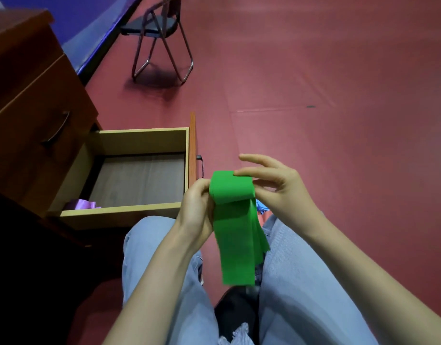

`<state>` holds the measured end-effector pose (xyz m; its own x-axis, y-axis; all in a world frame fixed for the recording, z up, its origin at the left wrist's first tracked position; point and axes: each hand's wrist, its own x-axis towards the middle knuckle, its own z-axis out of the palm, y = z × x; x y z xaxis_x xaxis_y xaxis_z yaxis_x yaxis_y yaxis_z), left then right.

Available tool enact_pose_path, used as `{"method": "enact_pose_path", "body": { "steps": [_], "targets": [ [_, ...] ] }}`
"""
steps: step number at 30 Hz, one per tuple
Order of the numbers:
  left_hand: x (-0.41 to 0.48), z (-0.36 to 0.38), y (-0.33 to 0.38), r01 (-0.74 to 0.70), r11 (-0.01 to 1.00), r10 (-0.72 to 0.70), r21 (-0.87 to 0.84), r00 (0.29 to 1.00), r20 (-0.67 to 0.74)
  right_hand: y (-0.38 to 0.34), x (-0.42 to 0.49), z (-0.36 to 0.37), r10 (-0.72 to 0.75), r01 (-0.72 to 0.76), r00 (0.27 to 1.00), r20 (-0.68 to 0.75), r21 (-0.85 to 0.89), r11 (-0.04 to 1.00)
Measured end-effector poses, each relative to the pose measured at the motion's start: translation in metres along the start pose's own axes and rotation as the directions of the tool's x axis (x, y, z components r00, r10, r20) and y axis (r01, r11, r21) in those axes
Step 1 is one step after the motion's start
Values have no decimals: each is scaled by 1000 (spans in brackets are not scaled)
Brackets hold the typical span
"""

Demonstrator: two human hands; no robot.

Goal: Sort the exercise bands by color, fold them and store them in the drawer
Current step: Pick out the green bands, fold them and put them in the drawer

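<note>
beside drawer (142, 140), red floor (314, 70), chair (159, 28)

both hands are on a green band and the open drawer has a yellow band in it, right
Not quite. The head view shows a purple band in the open drawer, not a yellow one. The left hand and right hand do hold the green band.

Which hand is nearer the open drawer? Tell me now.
Left. The left hand grips the green exercise band right beside the drawer front; the right hand is on the band's far side.
</note>
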<state>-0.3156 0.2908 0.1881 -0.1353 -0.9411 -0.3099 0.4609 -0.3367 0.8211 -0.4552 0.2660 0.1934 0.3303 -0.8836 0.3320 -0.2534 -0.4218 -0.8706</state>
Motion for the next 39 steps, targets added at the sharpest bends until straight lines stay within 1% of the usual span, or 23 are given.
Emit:
{"method": "enact_pose_path", "body": {
  "steps": [3, 5, 8, 10, 12, 13, 14, 15, 16, 18, 22, 27, 29, 31, 35, 37, 39],
  "targets": [
    [-1, -3, 0, 66, 998, -67, 22, 993, 99, 4, -2, -1, 9, -8, 1000, 27, -41, 999],
    [-2, -3, 1, 67, 993, -78, 97, 991, 106, 5, -3, -2, 23, -21, 999, 46, -43, 999],
    [-1, -5, -3, -12, 966, -10, 260, 997, 82, 7, -6, -5, 10, -3, 997, 77, -90, 996],
    [0, -9, -4, -57, 949, 37, 311, 997, 69, 9, -10, -7, 24, -15, 997, 77, -117, 993],
    [0, -12, -4, -76, 941, 56, 331, 996, 71, 11, -11, -9, 145, -145, 989, 35, -18, 989],
    [0, -12, -3, -83, 936, 61, 343, 995, 76, 9, -11, -10, 232, -233, 972, 23, 77, 969],
    [0, -12, -3, -91, 929, 65, 358, 994, 84, 7, -10, -10, 318, -321, 947, 43, 170, 932],
    [-1, -12, -3, -96, 921, 65, 378, 994, 93, 5, -9, -10, 390, -402, 915, 101, 236, 884],
    [-1, -11, -3, -102, 911, 65, 401, 992, 106, 3, -9, -10, 425, -457, 889, 173, 267, 848],
    [-2, -9, -2, -103, 899, 52, 425, 990, 130, 1, -9, -7, 433, -497, 863, 261, 284, 820],
    [-4, -8, 0, -73, 910, 36, 408, 995, 98, 4, -8, -3, 424, -498, 860, 285, 286, 819],
    [-5, -13, 0, -65, 922, 29, 381, 995, 99, 3, -7, 0, 403, -460, 885, 236, 300, 836],
    [-5, -15, -3, -61, 947, 31, 315, 995, 100, 3, -7, 1, 398, -442, 896, 196, 332, 833],
    [-7, -17, -7, -27, 965, 1, 260, 995, 102, 3, -7, 1, 396, -418, 908, 139, 385, 823],
    [-7, -24, -14, 78, 921, -117, 382, 990, 81, 5, -5, 2, 353, -336, 935, 31, 393, 856],
    [-6, -25, -14, 84, 911, -123, 405, 990, 72, 6, -4, 4, 325, -287, 945, -31, 396, 872],
    [-4, -25, -13, 71, 920, -108, 386, 991, 75, 4, -3, 6, 297, -240, 951, -86, 400, 884]
  ]
}}
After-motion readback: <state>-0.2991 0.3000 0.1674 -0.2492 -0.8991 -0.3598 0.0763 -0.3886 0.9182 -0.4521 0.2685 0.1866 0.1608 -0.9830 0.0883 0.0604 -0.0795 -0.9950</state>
